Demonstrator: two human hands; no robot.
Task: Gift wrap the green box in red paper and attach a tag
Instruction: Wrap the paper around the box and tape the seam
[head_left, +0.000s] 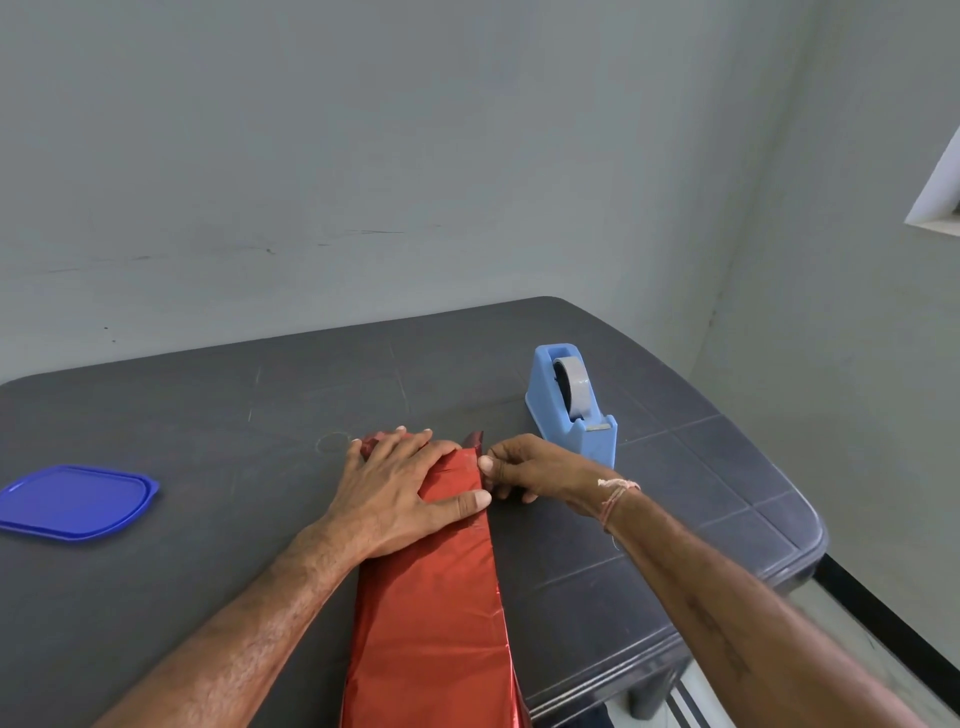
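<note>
Red paper (431, 597), glossy like foil, sheathed the whole long parcel, which ran from the near edge of the table (208, 415) toward its middle. The green box was out of sight beneath it, so I could only take it to be inside. My left hand (400, 483) lay flat on the parcel's far end, fingers straight and spread, thumb out toward the right-hand fold, pressing down rather than gripping. My right hand (524, 475) was curled in beside it, thumb and forefinger pinched at the paper's right edge near the far end — whether a bit of tape sat between them I could not tell. The sheet looked thin and slick, quick to crease and ready to spring open or slide on the box. I judged a broad palm on top and a fingertip pinch right at the seam to be the proper hold. The parcel seemed light, yet stiff enough to bear that press. Tugging hard at the loose far flap could have torn it. A light blue tape dispenser (571, 405) stood just beyond my right hand, toward the far right corner — and a blue lid (78, 501) lay by the left edge.
</note>
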